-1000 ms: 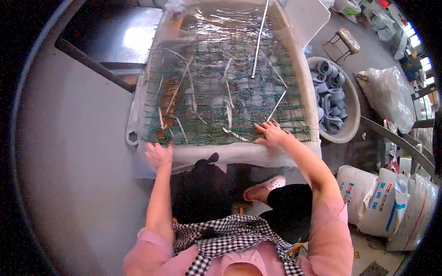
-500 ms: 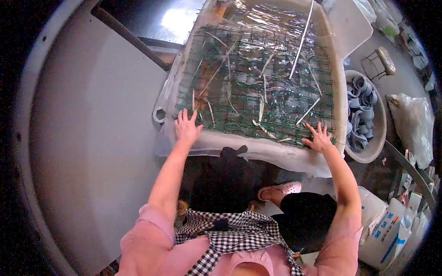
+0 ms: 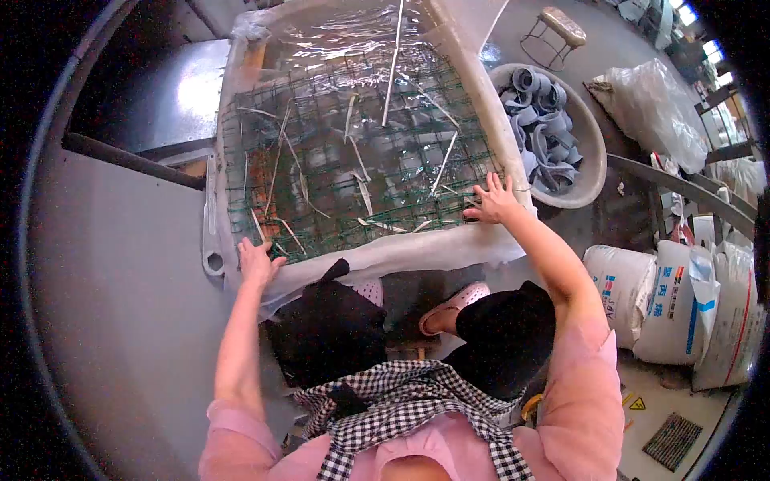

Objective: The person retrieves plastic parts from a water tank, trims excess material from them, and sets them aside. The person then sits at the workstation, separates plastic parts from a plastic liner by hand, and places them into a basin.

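A plastic-lined tub [image 3: 401, 255] filled with water stands before me, with a green net [image 3: 321, 192] spread across it. Several pale strips [image 3: 443, 164] lie over the net. My left hand [image 3: 258, 261] rests at the net's near left corner, fingers apart and nothing held. At the near right corner my right hand [image 3: 495, 200] is spread on the net's edge, also holding nothing. A long white rod [image 3: 393, 80] reaches over the water from the far side.
Right of the tub sits a round basin [image 3: 593, 152] of grey curled pieces. Beyond are a stool [image 3: 561, 27], a clear plastic bag [image 3: 662, 112] and white sacks [image 3: 670, 301]. A large wrench [image 3: 210, 216] lies along the tub's left side.
The view has shifted and turned. My right hand has moved outward from the middle of the near edge to the right corner; both hands now reach onto the net's corners, fingers spread.
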Demonstrator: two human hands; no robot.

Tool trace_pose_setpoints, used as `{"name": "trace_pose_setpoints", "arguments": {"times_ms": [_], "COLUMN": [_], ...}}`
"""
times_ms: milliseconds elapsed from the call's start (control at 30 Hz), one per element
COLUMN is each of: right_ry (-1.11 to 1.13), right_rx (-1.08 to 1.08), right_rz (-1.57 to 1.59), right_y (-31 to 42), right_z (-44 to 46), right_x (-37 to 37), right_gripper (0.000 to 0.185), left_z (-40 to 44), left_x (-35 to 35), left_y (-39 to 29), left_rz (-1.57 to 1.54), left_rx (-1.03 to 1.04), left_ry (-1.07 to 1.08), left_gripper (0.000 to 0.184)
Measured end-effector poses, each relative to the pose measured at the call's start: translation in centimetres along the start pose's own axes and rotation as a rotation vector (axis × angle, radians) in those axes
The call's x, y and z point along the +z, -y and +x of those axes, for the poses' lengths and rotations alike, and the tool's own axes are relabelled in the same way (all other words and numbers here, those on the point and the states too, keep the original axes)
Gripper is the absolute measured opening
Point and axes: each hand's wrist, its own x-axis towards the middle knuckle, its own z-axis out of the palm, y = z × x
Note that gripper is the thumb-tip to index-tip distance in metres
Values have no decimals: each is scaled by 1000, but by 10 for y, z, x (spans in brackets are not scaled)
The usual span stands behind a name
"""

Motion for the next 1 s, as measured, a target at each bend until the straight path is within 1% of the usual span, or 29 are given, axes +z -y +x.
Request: {"name": "trace_pose_setpoints", "arguments": {"times_ms": [33,100,133,200,233,267,333,400,467,600,667,700,767,800,833,867,900,933,1000], "right_ry": [-1,34,37,70,107,61,-82,-151,-124,-189,-177,-174,-210,-123,-159,-192,-176,-156,-110], "right_rx": [17,42,23,36,50,44,-9,-46,-93,-105,-106,-116,-94,-72,-96,-123,-94,-81,-43], "right_rz": [-19,-57,-57,-116,-113,-93,-35,-54,-34,68,80,66,29,112,120,127,118,156,214], "right_y": [2,10,12,14,18,18,13,10,4,6,8,7,-2,-5,-6,-11,-13,-15,-18], "right_z": [3,8,7,8,1,-3,-10,-13,-12,-13,-9,-8,-8,-8,-6,-6,-2,4,8], "right_x": [5,6,3,0,-13,-12,-4,1,0,0,5,2,0,-15,-28,-42,-47,-48,-51], "right_gripper": [84,83,83,82,81,78,76,75,75,72,74,77,86,93,95,98,98,100,102], "left_z": [0,0,-5,-3,-2,0,2,2,5,23,31,35,36,39,37,35,35,34,36], "left_x": [5,13,13,11,10,10,13,12,10,13,21,18,18,12,3,0,-3,-3,18], "left_y": [6,19,21,15,14,17,19,19,20,21,25,29,30,24,20,14,16,23,50], "left_rz": [6,81,87,44,49,65,56,87,14,51,66,68,85,-38,-156,-141,-118,-127,-34], "left_rx": [-7,136,119,131,107,91,179,140,148,96,164,141,267,183,86,24,-47,-31,-6], "left_ry": [-2,-144,-137,-54,-38,-34,-139,-104,-63,21,5,59,-26,-37,-44,-32,-19,-1,105], "left_gripper": [49,47,47,47,51,51,57,58,55,51,51,55,64,72,81,93,104,104,116]}}
